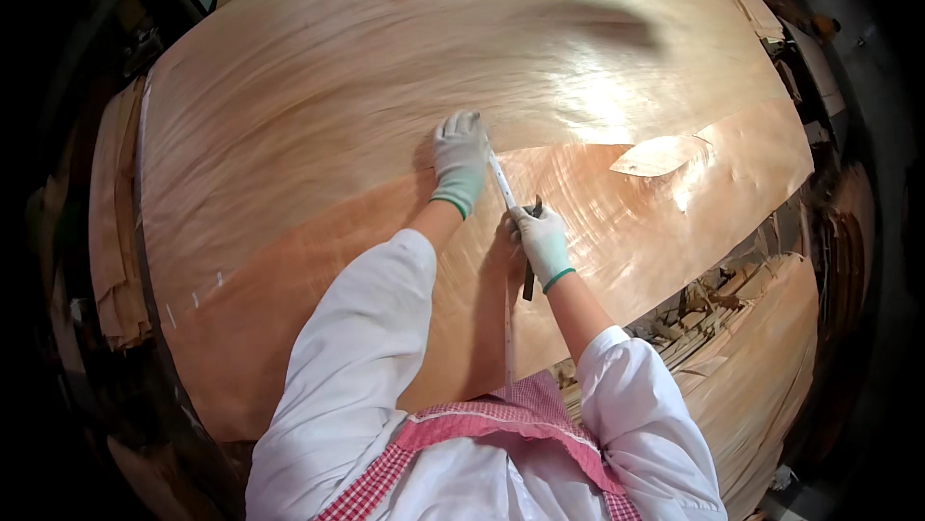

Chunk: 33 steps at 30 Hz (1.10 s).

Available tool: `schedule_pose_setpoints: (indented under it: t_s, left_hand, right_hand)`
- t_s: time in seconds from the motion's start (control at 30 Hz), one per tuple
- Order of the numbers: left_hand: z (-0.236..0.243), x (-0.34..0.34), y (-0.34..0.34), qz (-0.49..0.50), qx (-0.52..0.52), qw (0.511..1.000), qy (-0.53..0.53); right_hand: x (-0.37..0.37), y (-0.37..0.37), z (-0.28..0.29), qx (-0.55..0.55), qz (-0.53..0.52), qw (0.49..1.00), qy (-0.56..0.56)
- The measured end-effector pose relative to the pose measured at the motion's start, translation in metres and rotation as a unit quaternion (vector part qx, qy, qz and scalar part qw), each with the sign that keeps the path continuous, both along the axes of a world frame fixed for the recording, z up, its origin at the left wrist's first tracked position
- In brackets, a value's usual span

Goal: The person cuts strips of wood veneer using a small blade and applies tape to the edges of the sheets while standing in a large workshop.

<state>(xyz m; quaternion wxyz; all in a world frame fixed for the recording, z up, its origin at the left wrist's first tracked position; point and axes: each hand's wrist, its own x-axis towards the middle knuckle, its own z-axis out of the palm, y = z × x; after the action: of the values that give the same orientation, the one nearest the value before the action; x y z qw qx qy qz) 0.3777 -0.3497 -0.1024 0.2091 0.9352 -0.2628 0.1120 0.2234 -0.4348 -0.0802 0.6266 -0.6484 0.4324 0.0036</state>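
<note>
A narrow white tape (501, 181) stretches between my two gloved hands over a large wood veneer sheet (337, 68). My left hand (460, 160) has its fingers drawn together at the tape's upper end, close to the sheet's edge. Nearer to me, my right hand (543, 240) is closed round the tape and a dark, slim knife-like tool (529, 282), which sticks out above and below the fist. From there more tape runs down toward my apron. A redder veneer sheet (299, 299) lies under both hands, along the paler sheet's edge.
A leaf-shaped pale patch (660, 155) shows on the veneer at right. Broken veneer scraps (708, 314) lie beside another veneer sheet (756, 367) at the lower right. Stacked veneer strips (118, 222) stand along the left edge.
</note>
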Motion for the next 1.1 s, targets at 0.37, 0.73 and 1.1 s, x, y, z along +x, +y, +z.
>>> schedule_pose_setpoints:
  t_s: [0.37,0.73,1.1]
  left_hand:
    - [0.019,-0.053,-0.068,-0.138,0.161,0.976,0.043]
    - [0.008,-0.093,-0.166,-0.344,0.136,0.929,0.013]
    - [0.009,-0.087,-0.175,-0.339,0.120,0.931,-0.062]
  right_hand:
    - [-0.026,-0.166,0.020,-0.053,-0.009,0.997,-0.050]
    - [-0.042,-0.237,0.011,-0.238,0.139,0.961,0.014]
    - [-0.038,-0.248,0.023,0.068,0.072,0.995,-0.003]
